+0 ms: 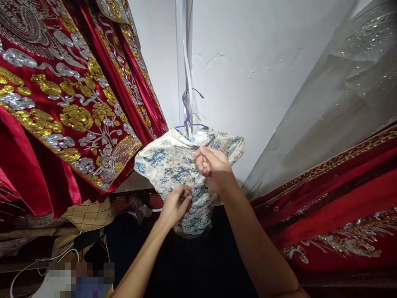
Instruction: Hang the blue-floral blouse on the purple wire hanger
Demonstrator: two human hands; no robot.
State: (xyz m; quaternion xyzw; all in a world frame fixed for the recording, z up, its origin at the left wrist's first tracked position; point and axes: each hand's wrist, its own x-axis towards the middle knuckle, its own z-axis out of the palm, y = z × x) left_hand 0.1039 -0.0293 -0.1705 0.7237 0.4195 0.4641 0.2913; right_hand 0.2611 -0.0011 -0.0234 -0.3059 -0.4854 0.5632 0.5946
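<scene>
A short-sleeved blouse (167, 163), white with blue and yellow flowers, hangs from a purple hanger (187, 118). In front of its chest, just below the collar, is my right hand (214, 165). Its fingers are curled in and the thumb presses on the forefinger; I cannot make out anything between them. My left hand (176, 205) is lower, over the blouse's front, with fingers bent and a gap between thumb and fingertips. Whether it touches the cloth is unclear.
Red garments with gold and silver sequins (77, 118) hang at the left. A clear plastic cover (294, 136) and red embroidered cloth (350, 211) line the right. A white pole (182, 45) stands against the wall. White cable (31, 265) and a quilted beige item (91, 213) lie lower left.
</scene>
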